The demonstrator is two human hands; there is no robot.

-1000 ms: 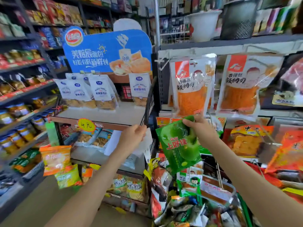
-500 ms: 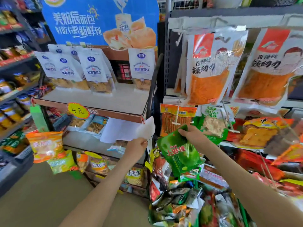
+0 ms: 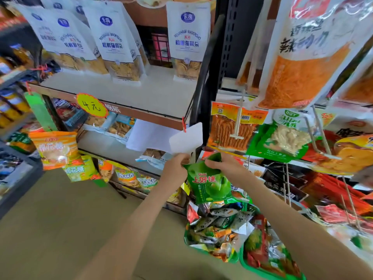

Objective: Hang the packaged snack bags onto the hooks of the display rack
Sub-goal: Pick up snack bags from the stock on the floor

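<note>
Left hand (image 3: pixel 175 168) now pinching top of green snack bag (image 3: pixel 209 184) — beside right hand (image 3: pixel 224 166), bag carried lower

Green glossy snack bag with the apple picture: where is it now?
Head view, lower centre: left hand and right hand pinch the top edge of the green glossy snack bag, just below the hanging orange snack packet and above the green plastic tray.

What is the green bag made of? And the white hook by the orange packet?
Green bag: probably thin plastic film, glossy; it shines and crinkles at the top. White hook: smooth and matte, maybe plastic or painted metal; cannot tell which.
</note>
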